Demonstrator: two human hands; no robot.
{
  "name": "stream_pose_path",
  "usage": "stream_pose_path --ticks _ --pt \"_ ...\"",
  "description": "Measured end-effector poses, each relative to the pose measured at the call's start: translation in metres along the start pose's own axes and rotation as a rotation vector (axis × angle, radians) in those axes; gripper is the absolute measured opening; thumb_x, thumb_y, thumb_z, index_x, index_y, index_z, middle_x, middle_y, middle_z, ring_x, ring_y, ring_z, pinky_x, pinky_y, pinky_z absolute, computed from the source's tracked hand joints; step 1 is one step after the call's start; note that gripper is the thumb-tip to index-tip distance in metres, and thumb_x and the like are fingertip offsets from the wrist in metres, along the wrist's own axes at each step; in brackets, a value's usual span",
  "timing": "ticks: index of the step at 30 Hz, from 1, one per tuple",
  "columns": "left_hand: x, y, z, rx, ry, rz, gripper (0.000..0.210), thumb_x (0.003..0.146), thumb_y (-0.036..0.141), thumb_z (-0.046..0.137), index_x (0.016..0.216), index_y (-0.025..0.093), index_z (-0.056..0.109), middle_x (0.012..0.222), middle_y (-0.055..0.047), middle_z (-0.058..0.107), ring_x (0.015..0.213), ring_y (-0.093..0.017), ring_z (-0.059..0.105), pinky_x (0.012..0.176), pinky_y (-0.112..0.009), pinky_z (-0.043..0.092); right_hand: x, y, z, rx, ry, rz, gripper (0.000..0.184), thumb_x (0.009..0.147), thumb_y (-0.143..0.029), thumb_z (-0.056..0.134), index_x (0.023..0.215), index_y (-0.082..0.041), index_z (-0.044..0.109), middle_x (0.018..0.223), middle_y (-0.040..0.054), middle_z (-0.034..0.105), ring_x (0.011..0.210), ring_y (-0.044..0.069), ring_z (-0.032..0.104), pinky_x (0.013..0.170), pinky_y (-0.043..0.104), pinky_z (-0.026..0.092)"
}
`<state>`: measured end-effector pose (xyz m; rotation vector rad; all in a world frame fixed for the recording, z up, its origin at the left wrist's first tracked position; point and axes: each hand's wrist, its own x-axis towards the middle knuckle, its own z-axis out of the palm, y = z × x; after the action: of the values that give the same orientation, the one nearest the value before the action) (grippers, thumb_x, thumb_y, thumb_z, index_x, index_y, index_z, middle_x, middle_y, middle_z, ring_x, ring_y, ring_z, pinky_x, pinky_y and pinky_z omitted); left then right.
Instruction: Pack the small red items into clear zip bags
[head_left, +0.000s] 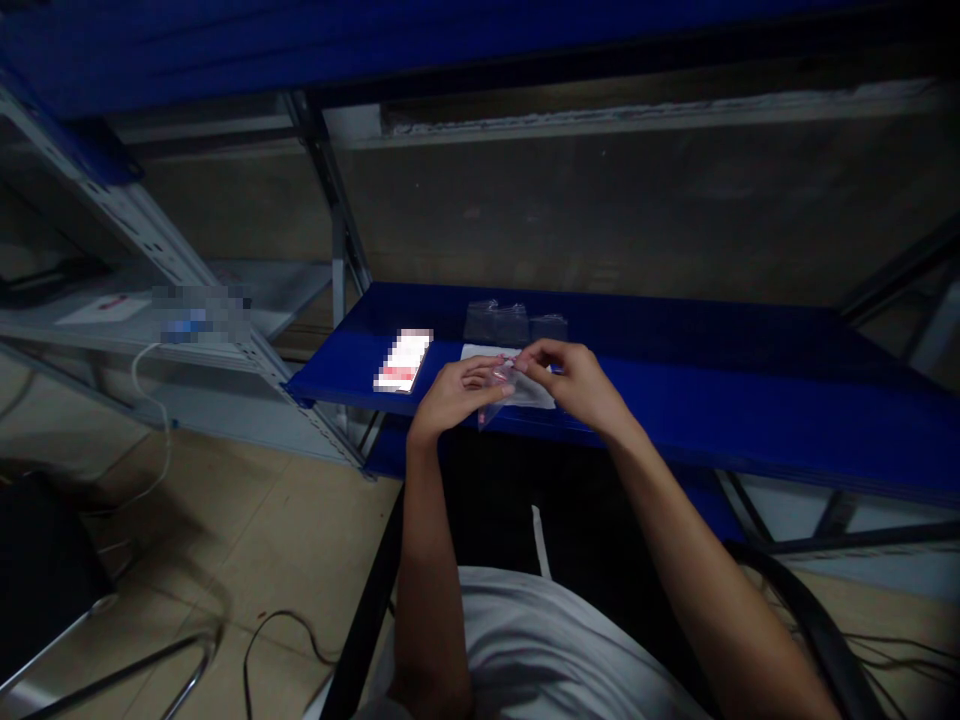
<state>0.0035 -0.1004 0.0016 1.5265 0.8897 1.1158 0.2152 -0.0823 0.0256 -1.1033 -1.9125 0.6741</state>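
Observation:
A small clear plastic bag [492, 402] with pinkish edges is held between my two hands, over the front edge of the blue shelf. My left hand [454, 398] grips the bag's side, thumb against fingers. At the bag's top, the thumb and fingertips of my right hand [566, 375] are pinched together; what exactly they grip is too small to make out. Beneath the hands lies a white sheet [536, 393], partly covered by them. Behind it, several flat clear bags [495, 322] rest on the shelf.
The blue shelf [750, 390] runs off to the right. A bright-screened phone [405, 360] lies left of my hands. Metal uprights [161, 245] separate a grey shelf [292, 290] with a white cable [139, 385]. A blue shelf [480, 50] hangs overhead. Chair arms flank me.

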Motion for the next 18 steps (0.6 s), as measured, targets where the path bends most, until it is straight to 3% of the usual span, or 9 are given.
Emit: stream_pose_path --ticks 6,10,15,18 --pt "0.000 -0.001 0.000 -0.022 -0.025 -0.007 0.054 0.075 0.032 0.088 0.124 0.015 0.073 0.108 -0.011 0.078 0.095 -0.022 0.074 0.085 -0.035 0.060 -0.001 -0.019 0.004 -0.078 -0.082 0.004 0.018 0.092 -0.027 0.063 0.088 -0.021 0.080 0.098 0.0065 0.081 0.088 0.023 0.071 0.075 0.031 0.046" --pt "0.001 -0.001 0.000 -0.025 -0.019 -0.014 0.053 0.075 0.033 0.089 0.123 0.016 0.074 0.107 -0.011 0.079 0.096 -0.022 0.075 0.088 -0.035 0.059 -0.007 -0.014 -0.003 0.008 0.010 0.026 0.020 0.091 -0.033 0.063 0.092 -0.021 0.079 0.092 0.0066 0.079 0.083 0.022 0.069 0.075 0.032 0.047" --pt "0.001 0.003 0.001 0.026 0.009 -0.027 0.050 0.076 0.034 0.088 0.120 0.016 0.075 0.112 -0.012 0.079 0.101 -0.023 0.075 0.092 -0.037 0.059 -0.025 0.013 -0.011 0.182 0.218 0.209 0.028 0.089 -0.044 0.063 0.094 -0.019 0.075 0.079 0.0058 0.072 0.070 0.020 0.063 0.064 0.030 0.046" --pt "0.000 0.006 0.002 0.031 0.012 -0.033 0.049 0.077 0.035 0.088 0.120 0.016 0.075 0.115 -0.013 0.079 0.101 -0.024 0.075 0.091 -0.036 0.059 -0.032 0.031 -0.007 0.166 0.223 0.268 0.028 0.087 -0.045 0.063 0.090 -0.019 0.073 0.077 0.0053 0.071 0.067 0.019 0.061 0.062 0.030 0.046"
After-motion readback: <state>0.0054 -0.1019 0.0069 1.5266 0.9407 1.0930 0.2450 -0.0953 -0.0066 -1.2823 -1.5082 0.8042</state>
